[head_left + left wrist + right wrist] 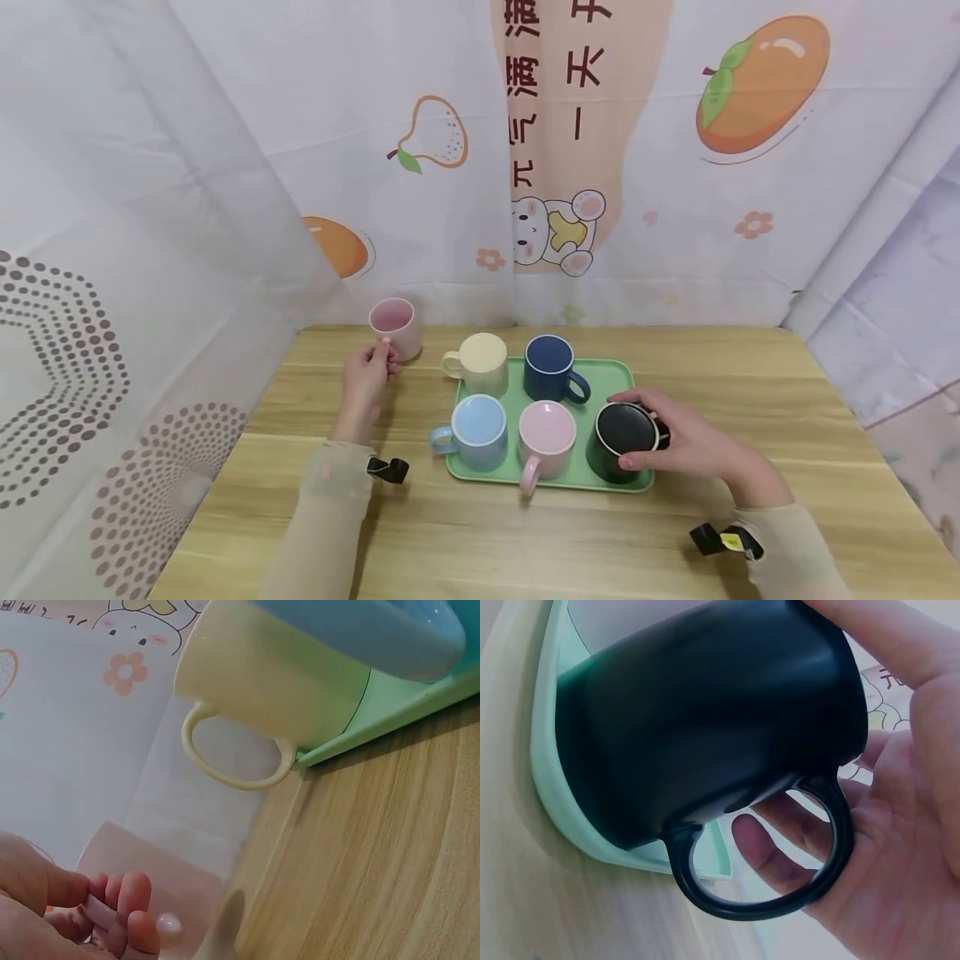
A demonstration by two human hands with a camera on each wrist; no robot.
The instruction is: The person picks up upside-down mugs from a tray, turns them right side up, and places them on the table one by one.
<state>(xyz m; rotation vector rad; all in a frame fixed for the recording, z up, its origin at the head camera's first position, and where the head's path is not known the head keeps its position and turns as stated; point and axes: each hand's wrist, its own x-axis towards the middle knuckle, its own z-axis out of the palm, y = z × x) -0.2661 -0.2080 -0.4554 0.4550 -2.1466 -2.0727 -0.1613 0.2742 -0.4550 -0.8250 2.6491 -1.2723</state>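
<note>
At the table's far left, my left hand grips the handle of a pink mug, fingers curled round it. The left wrist view shows the same mug partly behind those fingers. On the right, my right hand spans a black mug, thumb on the near side and fingers on the far side. This mug stands upright at the right end of a green tray. In the right wrist view its handle loops toward my palm, with fingers showing behind it.
Also on the tray stand a cream mug, a navy mug, a light blue mug and a second pink mug. Several handles stick out past the tray's edge. A printed curtain hangs behind the wooden table.
</note>
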